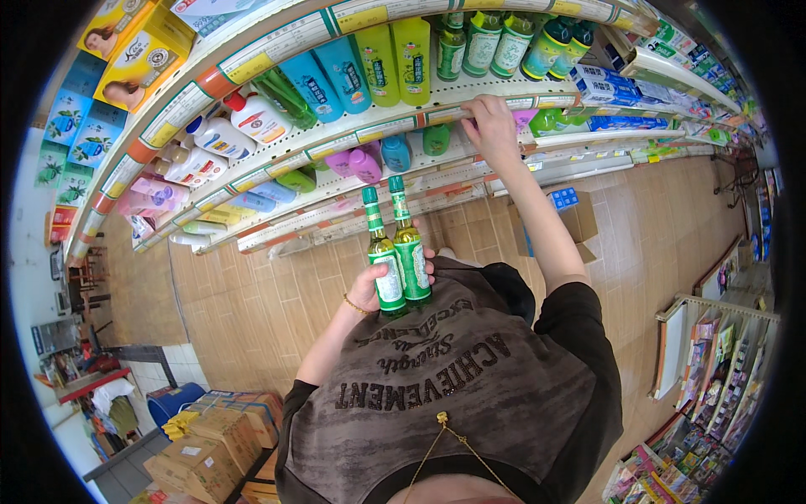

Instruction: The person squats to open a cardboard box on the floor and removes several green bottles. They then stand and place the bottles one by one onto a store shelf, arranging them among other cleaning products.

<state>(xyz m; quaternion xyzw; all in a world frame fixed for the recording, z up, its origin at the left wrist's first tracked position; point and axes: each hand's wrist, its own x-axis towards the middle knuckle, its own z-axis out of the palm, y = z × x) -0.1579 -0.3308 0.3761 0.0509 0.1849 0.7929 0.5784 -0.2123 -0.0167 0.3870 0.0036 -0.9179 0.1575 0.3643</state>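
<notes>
My left hand (367, 286) holds two green glass bottles with green caps and labels, side by side and upright in front of my chest: a left bottle (387, 280) and a right bottle (412, 268). My right hand (494, 129) reaches up to the price-label edge (453, 113) of a shelf, fingers bent over it; whether it grips the edge cannot be told. Above that hand, on the shelf, stand similar green bottles (482, 47), beside yellow-green bottles (412, 63) and blue bottles (343, 75).
White pump and lotion bottles (258, 118) fill the shelf's left part. Pink bottles (365, 165) lie on the tier below. An open cardboard box (576, 217) sits on the floor by the shelf. Stacked cartons (195, 466) stand at lower left, a display rack (711, 359) at right.
</notes>
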